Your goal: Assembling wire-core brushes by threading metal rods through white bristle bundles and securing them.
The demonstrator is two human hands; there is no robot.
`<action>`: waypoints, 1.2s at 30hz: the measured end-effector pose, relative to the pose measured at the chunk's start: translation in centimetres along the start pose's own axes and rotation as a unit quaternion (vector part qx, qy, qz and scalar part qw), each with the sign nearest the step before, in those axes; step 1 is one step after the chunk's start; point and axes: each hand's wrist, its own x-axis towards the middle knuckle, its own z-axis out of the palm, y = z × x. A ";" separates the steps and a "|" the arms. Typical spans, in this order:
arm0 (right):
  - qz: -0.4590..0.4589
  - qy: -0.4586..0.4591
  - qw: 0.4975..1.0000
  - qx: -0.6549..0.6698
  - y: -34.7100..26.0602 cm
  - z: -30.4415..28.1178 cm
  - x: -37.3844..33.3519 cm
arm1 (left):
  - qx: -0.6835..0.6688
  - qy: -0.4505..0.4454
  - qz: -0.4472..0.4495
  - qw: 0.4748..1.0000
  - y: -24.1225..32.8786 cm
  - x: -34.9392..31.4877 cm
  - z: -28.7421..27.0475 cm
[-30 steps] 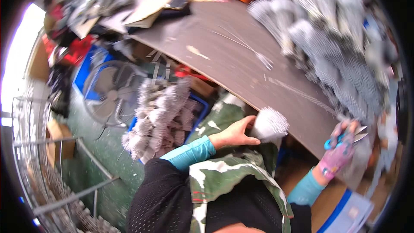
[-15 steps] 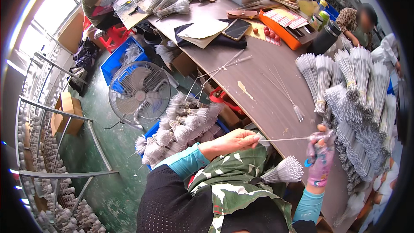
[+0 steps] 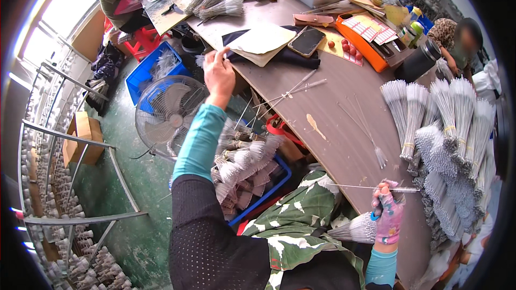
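My right hand [image 3: 388, 212], in a pink patterned fingerless glove, is closed on a thin wire brush [image 3: 355, 186]. The brush lies nearly level, its bare wire running left and its bristled end at the fingertips. My left hand [image 3: 219, 78] is raised at the table's left edge, beside a dark cloth [image 3: 233, 37] with papers [image 3: 263, 40] on it. Its fingers are curled together; what they hold, if anything, cannot be made out. A bundle of white-tipped brushes [image 3: 357, 229] rests by my lap, left of my right wrist.
Brush bundles [image 3: 446, 145] are piled on the table's right. Loose brushes [image 3: 365, 129] lie mid-table near a phone [image 3: 306, 41], an orange case [image 3: 365, 48] and a black bottle [image 3: 421, 60]. A blue crate [image 3: 287, 174] of brushes and a fan [image 3: 172, 113] stand left. Two people sit farther off.
My left hand has left the wire's end and swung up and left to the table's edge. My right hand keeps the brush, now slightly lower. The view has shifted a little.
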 end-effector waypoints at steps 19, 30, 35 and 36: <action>0.039 0.019 0.998 -0.035 -0.1 1.1 -0.8 | 0.130 -0.374 0.220 0.891 0.3 9.6 1.1; 0.031 0.035 0.999 -0.013 0.5 0.3 -2.4 | 0.083 -0.382 0.104 0.915 0.7 9.2 2.5; 0.022 0.060 0.998 0.014 0.5 -0.2 -3.5 | -0.128 -0.255 0.078 0.955 5.9 7.7 1.7; 0.025 0.065 0.997 0.022 0.4 -0.1 -3.4 | -0.176 -0.291 0.033 0.940 7.8 6.6 1.4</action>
